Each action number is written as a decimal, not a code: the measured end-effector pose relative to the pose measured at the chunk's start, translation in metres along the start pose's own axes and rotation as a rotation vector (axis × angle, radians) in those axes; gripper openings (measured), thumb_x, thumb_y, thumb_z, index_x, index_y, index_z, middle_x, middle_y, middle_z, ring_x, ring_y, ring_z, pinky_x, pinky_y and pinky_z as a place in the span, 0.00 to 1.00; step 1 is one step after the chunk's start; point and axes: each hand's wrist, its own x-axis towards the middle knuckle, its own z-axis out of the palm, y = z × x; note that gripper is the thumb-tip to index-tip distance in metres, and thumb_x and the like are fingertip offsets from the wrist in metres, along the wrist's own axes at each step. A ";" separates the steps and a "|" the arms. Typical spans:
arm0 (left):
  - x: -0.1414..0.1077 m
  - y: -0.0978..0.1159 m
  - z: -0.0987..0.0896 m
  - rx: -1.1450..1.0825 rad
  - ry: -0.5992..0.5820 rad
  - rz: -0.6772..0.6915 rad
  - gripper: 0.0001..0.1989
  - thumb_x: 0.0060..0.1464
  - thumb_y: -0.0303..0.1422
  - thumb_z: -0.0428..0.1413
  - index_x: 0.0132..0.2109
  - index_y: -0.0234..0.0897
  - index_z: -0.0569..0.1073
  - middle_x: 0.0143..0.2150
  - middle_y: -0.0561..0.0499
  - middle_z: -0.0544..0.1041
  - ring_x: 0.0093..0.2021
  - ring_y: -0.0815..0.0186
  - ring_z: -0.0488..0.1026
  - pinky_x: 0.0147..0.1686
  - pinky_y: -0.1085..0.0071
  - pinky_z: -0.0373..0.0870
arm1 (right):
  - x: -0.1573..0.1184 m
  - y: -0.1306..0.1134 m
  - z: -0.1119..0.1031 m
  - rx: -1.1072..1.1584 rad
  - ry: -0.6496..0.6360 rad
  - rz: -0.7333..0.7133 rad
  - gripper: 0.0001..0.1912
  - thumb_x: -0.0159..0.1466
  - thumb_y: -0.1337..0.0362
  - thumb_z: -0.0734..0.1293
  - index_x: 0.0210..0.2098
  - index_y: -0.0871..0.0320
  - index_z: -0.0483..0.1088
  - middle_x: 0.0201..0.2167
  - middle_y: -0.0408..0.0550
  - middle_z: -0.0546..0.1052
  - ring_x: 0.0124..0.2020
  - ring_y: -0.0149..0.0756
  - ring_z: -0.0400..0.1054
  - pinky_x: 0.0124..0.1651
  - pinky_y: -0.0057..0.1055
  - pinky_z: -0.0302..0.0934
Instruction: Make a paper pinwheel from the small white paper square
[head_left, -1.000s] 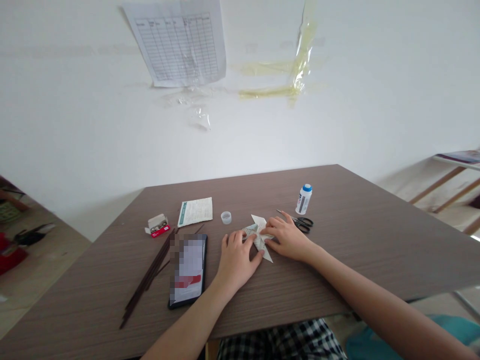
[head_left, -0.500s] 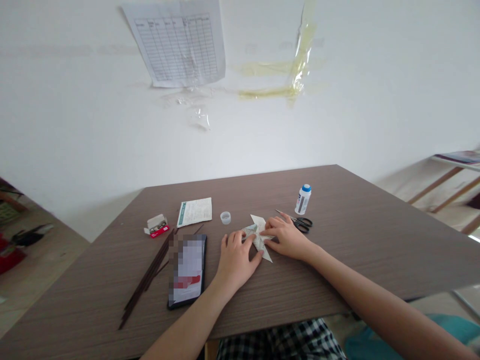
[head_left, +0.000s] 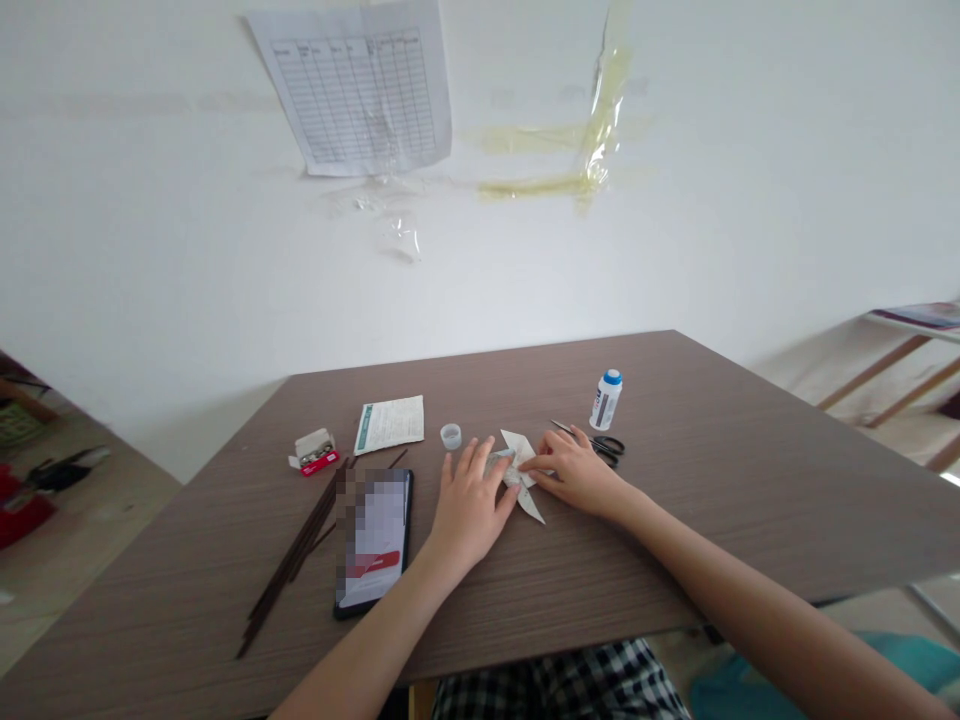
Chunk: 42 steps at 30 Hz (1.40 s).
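Since the folded paper (head_left: 514, 476) lies with its long axis tilted up-left on the wood-grain table (head_left: 712, 480), the left hand (head_left: 471, 510) splays open against its edge, while the right hand (head_left: 577, 475) sits further over it, fingers on top, can't tell if pinching.

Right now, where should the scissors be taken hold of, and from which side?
Take the scissors by the black finger loops, coming from the right and above. They lie flat with the loops out to the right, free of anything, while the thin blades point left toward the right hand and folded paper, so a grip there should stay clear of both.
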 end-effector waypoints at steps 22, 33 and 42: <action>0.025 -0.003 -0.018 0.057 -0.163 0.132 0.12 0.80 0.34 0.60 0.60 0.45 0.89 0.66 0.42 0.86 0.71 0.45 0.78 0.77 0.37 0.67 | 0.006 0.002 -0.004 0.053 -0.065 0.055 0.16 0.79 0.64 0.71 0.56 0.42 0.90 0.58 0.55 0.82 0.66 0.56 0.76 0.82 0.78 0.52; 0.023 -0.003 -0.013 0.074 -0.127 0.147 0.12 0.78 0.32 0.61 0.58 0.47 0.90 0.70 0.41 0.84 0.74 0.42 0.76 0.79 0.29 0.63 | 0.006 0.001 -0.003 0.112 0.030 0.085 0.17 0.75 0.66 0.74 0.58 0.45 0.90 0.58 0.56 0.83 0.67 0.58 0.77 0.85 0.76 0.48; 0.023 -0.002 -0.012 0.022 -0.104 0.108 0.11 0.77 0.34 0.63 0.58 0.46 0.90 0.71 0.40 0.84 0.74 0.42 0.76 0.81 0.28 0.61 | 0.001 -0.006 -0.005 -0.046 -0.005 -0.029 0.12 0.77 0.59 0.74 0.55 0.43 0.91 0.62 0.56 0.82 0.68 0.59 0.74 0.83 0.84 0.42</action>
